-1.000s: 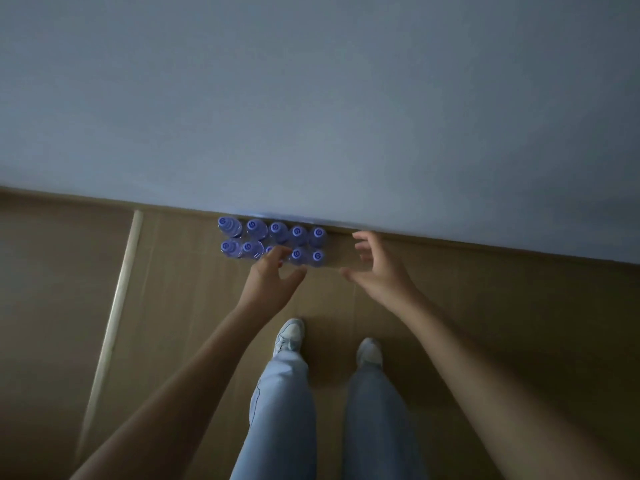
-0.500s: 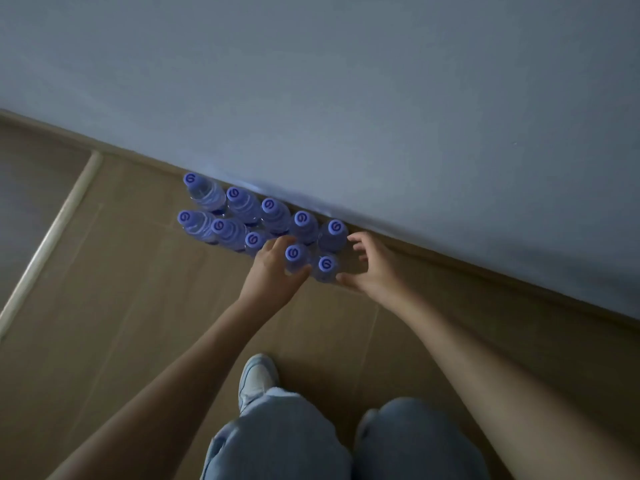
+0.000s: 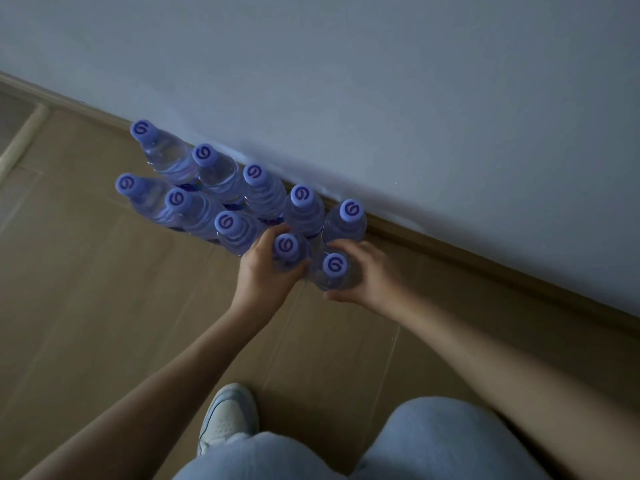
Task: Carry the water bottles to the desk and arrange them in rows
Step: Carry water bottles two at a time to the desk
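Observation:
Several clear water bottles with purple caps (image 3: 207, 188) stand in two rows on the wooden floor against the wall. My left hand (image 3: 265, 271) grips the front-row bottle (image 3: 289, 249) second from the right, fingers curled round its body. My right hand (image 3: 369, 271) grips the rightmost front-row bottle (image 3: 335, 268), thumb in front and fingers behind. Both bottles stand upright, touching their neighbours. No desk is in view.
A pale wall (image 3: 381, 98) with a wooden skirting board (image 3: 485, 271) runs diagonally behind the bottles. My jeans-clad knees (image 3: 433, 441) and a white shoe (image 3: 227, 417) are at the bottom. A light floor strip (image 3: 20, 143) lies at far left.
I have bent lower, so the bottles look larger. Both hands, open and reaching a second ago, have closed round the two rightmost front-row bottles.

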Demonstrator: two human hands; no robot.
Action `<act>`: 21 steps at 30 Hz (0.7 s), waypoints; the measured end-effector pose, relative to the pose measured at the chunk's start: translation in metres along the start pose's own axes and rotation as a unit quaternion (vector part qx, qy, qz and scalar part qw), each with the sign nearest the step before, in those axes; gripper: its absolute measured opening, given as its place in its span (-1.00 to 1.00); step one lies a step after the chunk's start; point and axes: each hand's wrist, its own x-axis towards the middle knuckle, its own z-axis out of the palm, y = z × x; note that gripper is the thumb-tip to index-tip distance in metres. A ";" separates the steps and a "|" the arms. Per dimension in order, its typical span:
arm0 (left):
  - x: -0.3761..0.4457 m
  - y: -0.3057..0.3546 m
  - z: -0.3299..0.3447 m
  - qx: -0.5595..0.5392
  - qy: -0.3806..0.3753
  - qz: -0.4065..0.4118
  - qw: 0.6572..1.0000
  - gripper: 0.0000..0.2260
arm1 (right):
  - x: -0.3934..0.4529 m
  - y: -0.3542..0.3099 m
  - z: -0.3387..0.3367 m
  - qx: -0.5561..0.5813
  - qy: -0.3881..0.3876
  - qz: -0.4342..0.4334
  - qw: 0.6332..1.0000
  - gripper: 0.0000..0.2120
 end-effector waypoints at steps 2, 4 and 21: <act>0.001 -0.006 0.007 -0.022 0.021 -0.011 0.999 -0.58 | 0.001 0.001 0.004 -0.010 0.008 -0.008 1.000 -0.19; 0.002 -0.010 0.012 -0.026 0.037 -0.028 0.999 -0.58 | 0.002 0.001 0.010 -0.009 0.016 -0.002 1.000 -0.16; -0.058 0.095 -0.106 -0.061 -0.061 -0.050 0.995 -0.54 | -0.085 -0.114 -0.059 -0.004 0.103 -0.016 0.995 -0.33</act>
